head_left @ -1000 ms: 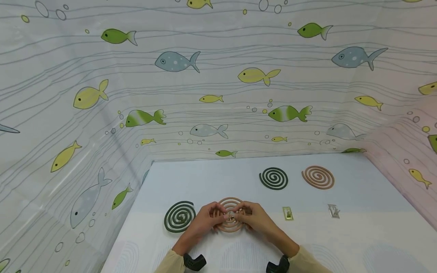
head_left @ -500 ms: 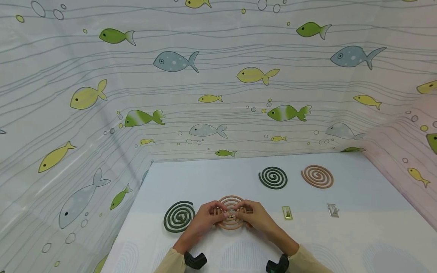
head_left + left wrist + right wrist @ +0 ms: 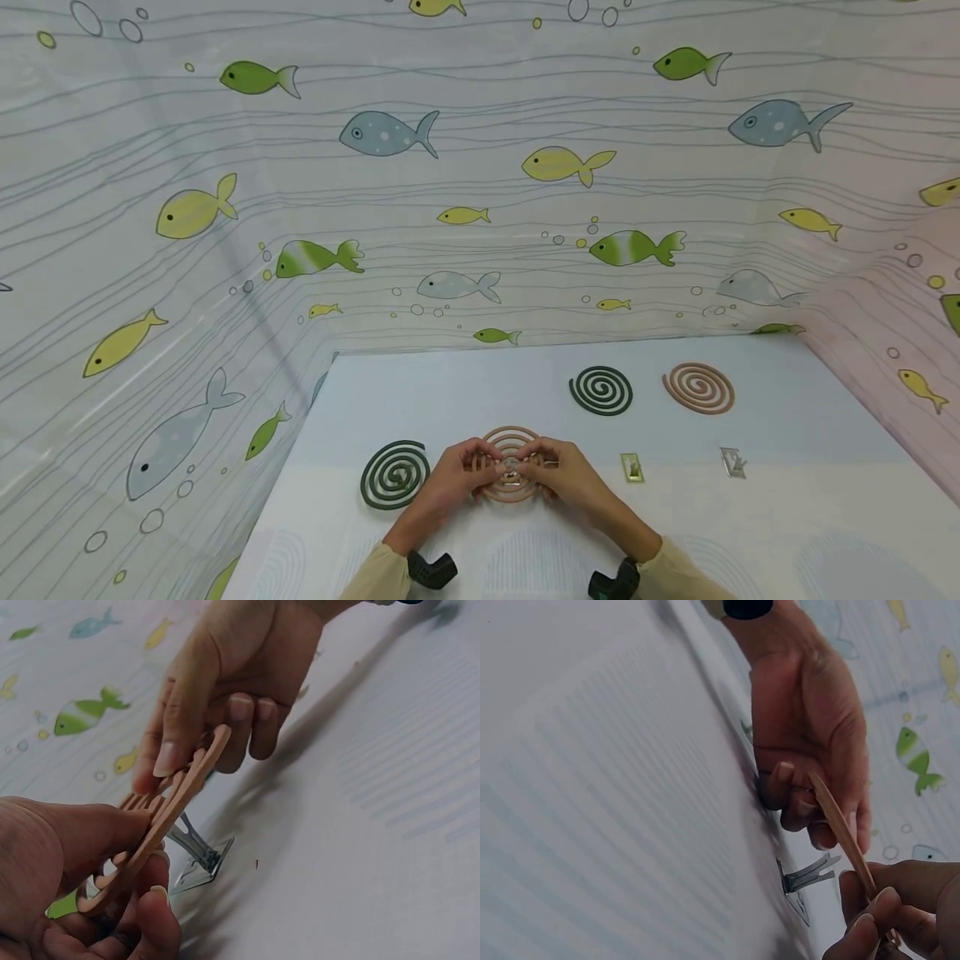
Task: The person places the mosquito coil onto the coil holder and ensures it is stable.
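Note:
A flat brown spiral coil (image 3: pixel 510 497) is held between both hands near the front of the table. The left hand (image 3: pixel 452 483) pinches its left side and the right hand (image 3: pixel 572 482) pinches its right side, thumbs on top. In the left wrist view the coil (image 3: pixel 180 796) is raised and tilted, with a small metal stand (image 3: pixel 201 859) under it. The right wrist view shows that stand (image 3: pixel 795 880) on the table, its forked prongs pointing at the coil; whether they touch is unclear.
A dark green coil (image 3: pixel 393 477) lies left of the hands. Farther back are another green coil (image 3: pixel 601 391) and a brown coil (image 3: pixel 698 389). To the right lie a gold-coloured metal stand (image 3: pixel 632 468) and a silver one (image 3: pixel 732 463).
The brown coil and both hands have shifted very slightly away from the person. Both hands keep their pinch on it.

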Tool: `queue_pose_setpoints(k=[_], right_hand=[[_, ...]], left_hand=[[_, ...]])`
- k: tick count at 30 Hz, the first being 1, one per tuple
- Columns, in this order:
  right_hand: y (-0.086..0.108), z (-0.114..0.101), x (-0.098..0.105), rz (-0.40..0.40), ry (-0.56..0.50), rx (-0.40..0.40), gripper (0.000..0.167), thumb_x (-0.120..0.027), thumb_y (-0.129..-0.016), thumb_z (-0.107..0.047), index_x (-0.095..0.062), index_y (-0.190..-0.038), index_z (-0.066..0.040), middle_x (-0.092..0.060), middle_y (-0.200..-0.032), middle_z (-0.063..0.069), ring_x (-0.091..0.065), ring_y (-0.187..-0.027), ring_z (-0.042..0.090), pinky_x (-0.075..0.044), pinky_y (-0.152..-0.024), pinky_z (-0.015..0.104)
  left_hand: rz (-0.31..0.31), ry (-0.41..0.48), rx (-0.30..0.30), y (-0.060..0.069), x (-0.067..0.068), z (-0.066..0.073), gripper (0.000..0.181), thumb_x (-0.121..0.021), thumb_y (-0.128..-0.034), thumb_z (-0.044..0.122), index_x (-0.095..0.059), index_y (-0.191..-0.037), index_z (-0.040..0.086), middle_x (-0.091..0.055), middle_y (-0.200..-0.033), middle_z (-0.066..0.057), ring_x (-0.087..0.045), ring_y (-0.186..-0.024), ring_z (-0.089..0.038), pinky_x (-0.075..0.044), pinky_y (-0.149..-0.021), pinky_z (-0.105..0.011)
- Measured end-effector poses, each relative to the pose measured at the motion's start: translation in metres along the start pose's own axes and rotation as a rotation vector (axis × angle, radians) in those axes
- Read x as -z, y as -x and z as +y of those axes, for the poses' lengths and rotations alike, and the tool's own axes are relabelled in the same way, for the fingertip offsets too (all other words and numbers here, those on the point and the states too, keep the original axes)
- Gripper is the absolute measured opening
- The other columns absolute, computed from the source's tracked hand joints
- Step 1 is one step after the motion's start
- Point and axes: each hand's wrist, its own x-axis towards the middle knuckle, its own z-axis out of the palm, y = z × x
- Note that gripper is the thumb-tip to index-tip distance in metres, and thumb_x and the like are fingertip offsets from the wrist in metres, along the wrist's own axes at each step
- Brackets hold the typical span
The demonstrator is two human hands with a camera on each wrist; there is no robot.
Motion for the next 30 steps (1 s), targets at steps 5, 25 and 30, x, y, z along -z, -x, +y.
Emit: queue_pose_setpoints(k=[5,25,30], right_hand=[[0.001,0.003,0.002,-0.014,-0.004,-0.008,0.023,-0.076,-0.095,-0.020,-0.072,-0.113,-0.005,-0.060,-0.075,0.002,-0.046,-0.051,0.011,-0.042,-0.048,0.024],[0.012,0.000,0.002,-0.054,-0.033,-0.045,0.028,-0.078,-0.094,-0.023,-0.071,-0.115,-0.006,-0.056,-0.070,-0.001,-0.044,-0.052,0.011,-0.040,-0.047,0.023],[0.012,0.002,0.001,-0.063,-0.032,-0.045,0.028,-0.078,-0.094,-0.023,-0.071,-0.116,-0.007,-0.056,-0.070,-0.001,-0.045,-0.052,0.012,-0.040,-0.047,0.023]], left_hand=[[-0.001,-0.023,0.003,-0.003,-0.001,-0.001,0.024,-0.078,-0.0936,0.014,-0.069,-0.112,0.002,-0.060,-0.082,-0.003,-0.052,-0.061,-0.012,-0.046,-0.051,-0.023],[-0.049,-0.015,-0.014,0.001,0.001,-0.003,0.024,-0.079,-0.0918,0.012,-0.068,-0.109,-0.001,-0.063,-0.081,-0.003,-0.053,-0.060,-0.010,-0.045,-0.051,-0.022],[-0.049,-0.033,-0.013,0.002,0.001,-0.003,0.024,-0.079,-0.0922,0.012,-0.068,-0.109,-0.001,-0.063,-0.082,-0.002,-0.053,-0.061,-0.009,-0.046,-0.051,-0.022]])
